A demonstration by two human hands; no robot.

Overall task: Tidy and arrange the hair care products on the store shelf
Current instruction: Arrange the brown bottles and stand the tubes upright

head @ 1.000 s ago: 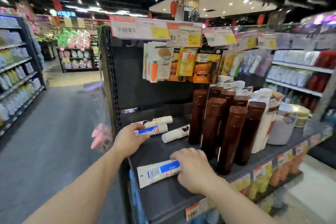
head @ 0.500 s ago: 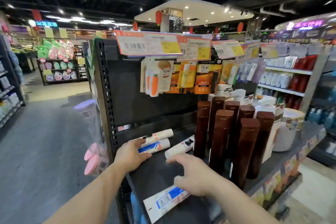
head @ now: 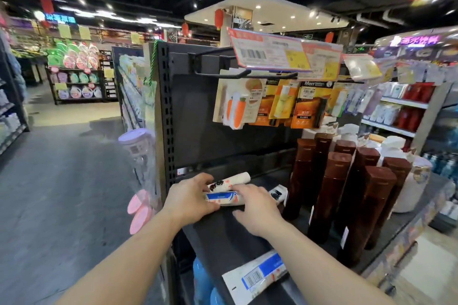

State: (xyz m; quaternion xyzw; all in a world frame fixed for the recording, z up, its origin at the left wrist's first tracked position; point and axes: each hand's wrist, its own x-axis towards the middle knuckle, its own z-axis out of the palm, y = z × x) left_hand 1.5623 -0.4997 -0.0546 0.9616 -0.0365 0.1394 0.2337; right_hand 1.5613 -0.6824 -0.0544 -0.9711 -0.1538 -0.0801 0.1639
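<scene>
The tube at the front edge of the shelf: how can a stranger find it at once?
Find the dark shelf with the tall brown bottles standing on its right part. The tube at the front edge lies flat, alone, left of the bottles. Unlike the tubes further back, where both hands are, no hand touches it, and its barcode faces up.

A white tube with a blue band (head: 221, 198) lies on its side at the back left of the dark shelf (head: 223, 238), at about 11 o'clock. Touching it at 12 o'clock lies a second white tube with dark and red print (head: 230, 180), parallel to it. A third white tube with black print (head: 278, 192) lies just to their 3 o'clock, mostly hidden. At 6 o'clock, by the shelf's front edge, a white tube with a blue panel and barcode (head: 256, 273) lies flat. Tall brown bottles (head: 345, 195) stand upright in a cluster at 3 o'clock.
</scene>
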